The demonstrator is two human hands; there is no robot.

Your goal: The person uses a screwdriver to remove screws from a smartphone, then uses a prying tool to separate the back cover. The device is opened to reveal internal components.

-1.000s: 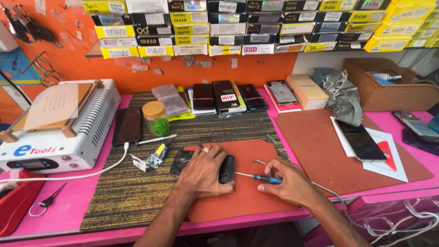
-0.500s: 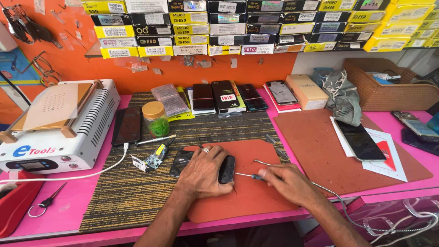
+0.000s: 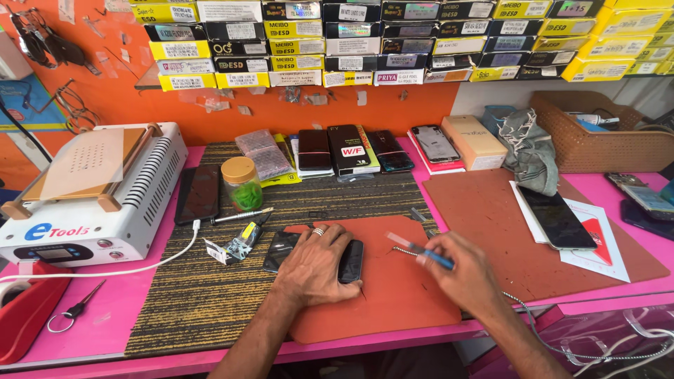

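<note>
- Pink bench (image 3: 140, 309) fills the whole lower frame, orange wall behind it with rows of yellow and black boxes (image 3: 393, 42) along the top.
- White heater machine (image 3: 91, 189) sits at the left edge, cable running off its front toward the middle.
- Striped mat (image 3: 203, 295) covers the centre-left, and a big brown mat (image 3: 484, 210) lies to the right of it with a dark phone on white paper (image 3: 558, 221) on top.
- Brown basket (image 3: 597, 133) is upper right, with a grey rag (image 3: 530, 151) just beside it.
- Orange pad (image 3: 400, 295) is bottom centre, lying on top of the striped mat.
- Row of phones (image 3: 351, 151) is lined up at the back, centre frame, near the wall.
- Left hand (image 3: 316, 267) is pressed flat, fingers spread, on a small black phone (image 3: 351, 261) at the pad's left edge. Not gripping it, just pinning it down.
- Right hand (image 3: 460, 270) is just right of that, above the pad, fingers pinched around a blue-handled screwdriver (image 3: 428, 254), its tip up off the phone and pointing toward upper left.
- Little jar (image 3: 242, 184) with green stuff inside stands left of centre, tweezers (image 3: 242, 216) lying right below it.
- Scissors (image 3: 74, 309) lie at the lower left on the pink top.
</note>
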